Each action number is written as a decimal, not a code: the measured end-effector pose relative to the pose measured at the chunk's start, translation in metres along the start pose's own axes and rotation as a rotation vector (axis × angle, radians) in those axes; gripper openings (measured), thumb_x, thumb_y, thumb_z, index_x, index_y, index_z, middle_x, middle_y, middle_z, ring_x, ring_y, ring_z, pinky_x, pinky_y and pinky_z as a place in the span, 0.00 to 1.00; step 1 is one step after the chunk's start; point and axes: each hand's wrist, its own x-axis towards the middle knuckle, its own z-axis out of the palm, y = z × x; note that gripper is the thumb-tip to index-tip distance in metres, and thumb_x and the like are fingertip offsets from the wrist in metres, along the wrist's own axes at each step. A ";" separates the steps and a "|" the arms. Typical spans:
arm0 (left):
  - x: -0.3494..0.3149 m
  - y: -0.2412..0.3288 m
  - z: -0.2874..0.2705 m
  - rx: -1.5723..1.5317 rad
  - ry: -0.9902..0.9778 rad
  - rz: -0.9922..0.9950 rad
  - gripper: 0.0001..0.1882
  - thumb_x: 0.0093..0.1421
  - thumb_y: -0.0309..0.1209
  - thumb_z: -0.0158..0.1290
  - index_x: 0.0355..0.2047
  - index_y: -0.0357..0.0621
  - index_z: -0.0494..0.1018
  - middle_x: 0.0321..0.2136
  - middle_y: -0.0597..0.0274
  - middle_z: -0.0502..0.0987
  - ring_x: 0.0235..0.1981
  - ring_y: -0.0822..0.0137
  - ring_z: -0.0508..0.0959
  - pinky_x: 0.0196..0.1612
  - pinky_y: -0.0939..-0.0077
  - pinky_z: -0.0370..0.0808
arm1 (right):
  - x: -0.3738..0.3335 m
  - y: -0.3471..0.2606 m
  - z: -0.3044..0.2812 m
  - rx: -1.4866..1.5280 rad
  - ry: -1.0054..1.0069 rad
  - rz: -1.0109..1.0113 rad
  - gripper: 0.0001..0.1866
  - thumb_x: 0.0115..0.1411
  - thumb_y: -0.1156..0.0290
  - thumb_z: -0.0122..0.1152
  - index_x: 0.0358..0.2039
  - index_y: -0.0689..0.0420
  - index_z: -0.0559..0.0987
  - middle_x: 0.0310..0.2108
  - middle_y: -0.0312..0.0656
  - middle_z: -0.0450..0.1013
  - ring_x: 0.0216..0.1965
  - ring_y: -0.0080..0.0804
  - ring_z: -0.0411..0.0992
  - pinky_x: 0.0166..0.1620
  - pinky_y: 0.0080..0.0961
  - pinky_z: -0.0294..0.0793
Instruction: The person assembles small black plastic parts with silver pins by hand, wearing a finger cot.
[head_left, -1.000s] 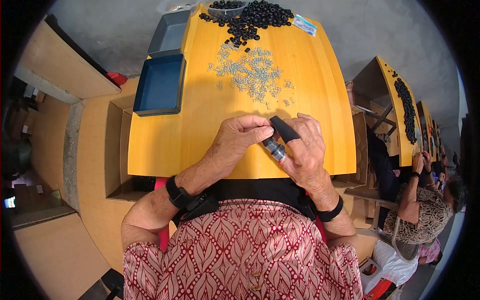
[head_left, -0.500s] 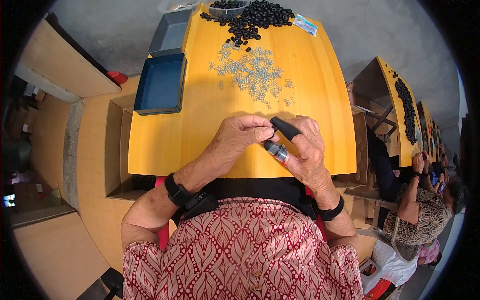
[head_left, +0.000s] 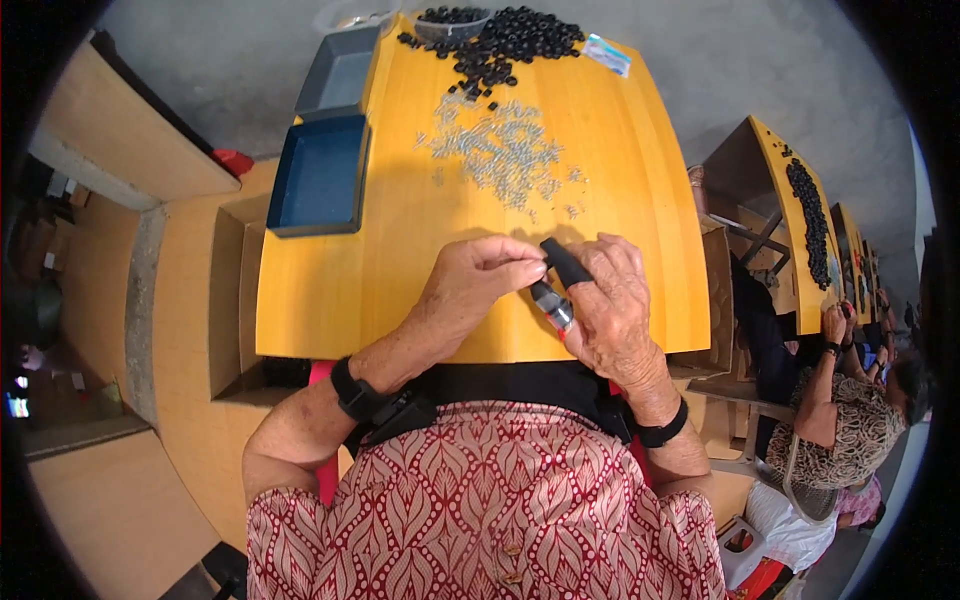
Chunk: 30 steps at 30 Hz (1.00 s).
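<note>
My left hand (head_left: 462,283) is closed, thumb and index finger pinched together over the near part of the table. Whatever sits in that pinch is tiny and dark, mostly hidden by the fingertips. Close against it, my right hand (head_left: 612,300) has its fingers bent. A black sleeve (head_left: 567,263) covers its index finger, and a black cover with clear wrapping (head_left: 553,305) is on its thumb. Both covered tips point at the left fingertips. Beyond the hands lies a spread of small silvery metal pieces (head_left: 505,150), and farther back a heap of black ring-shaped parts (head_left: 525,38).
On the table's (head_left: 620,200) left side stand a dark blue tray (head_left: 318,232) and a grey tray (head_left: 335,75). A clear tub (head_left: 450,28) with black parts and a small packet (head_left: 607,55) are at the back. Rightward, another person (head_left: 840,420) sits at a separate table (head_left: 765,165).
My right thumb has shifted slightly while the left pinch stays beside the covered fingers. The view has tilted a little; the trays and piles keep their places on the table.
</note>
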 end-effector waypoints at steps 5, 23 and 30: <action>-0.005 0.005 0.000 0.006 -0.030 -0.020 0.10 0.60 0.30 0.56 0.38 0.36 0.77 0.32 0.64 0.78 0.36 0.75 0.75 0.44 0.79 0.71 | -0.004 0.008 0.003 0.159 0.051 0.050 0.16 0.43 0.74 0.66 0.36 0.62 0.79 0.31 0.45 0.71 0.34 0.43 0.71 0.42 0.38 0.70; 0.002 0.035 -0.002 -0.022 0.019 0.029 0.11 0.63 0.27 0.53 0.43 0.33 0.75 0.33 0.63 0.79 0.36 0.74 0.78 0.44 0.81 0.73 | 0.047 0.038 -0.018 0.157 0.026 -0.249 0.10 0.35 0.73 0.63 0.22 0.58 0.73 0.23 0.39 0.66 0.28 0.39 0.67 0.33 0.34 0.68; 0.006 0.045 -0.001 0.113 0.018 0.073 0.09 0.62 0.25 0.53 0.42 0.35 0.76 0.33 0.68 0.78 0.35 0.78 0.75 0.41 0.85 0.71 | 0.050 0.042 -0.018 0.185 0.046 -0.248 0.12 0.33 0.70 0.63 0.21 0.59 0.74 0.23 0.39 0.65 0.30 0.39 0.68 0.36 0.35 0.71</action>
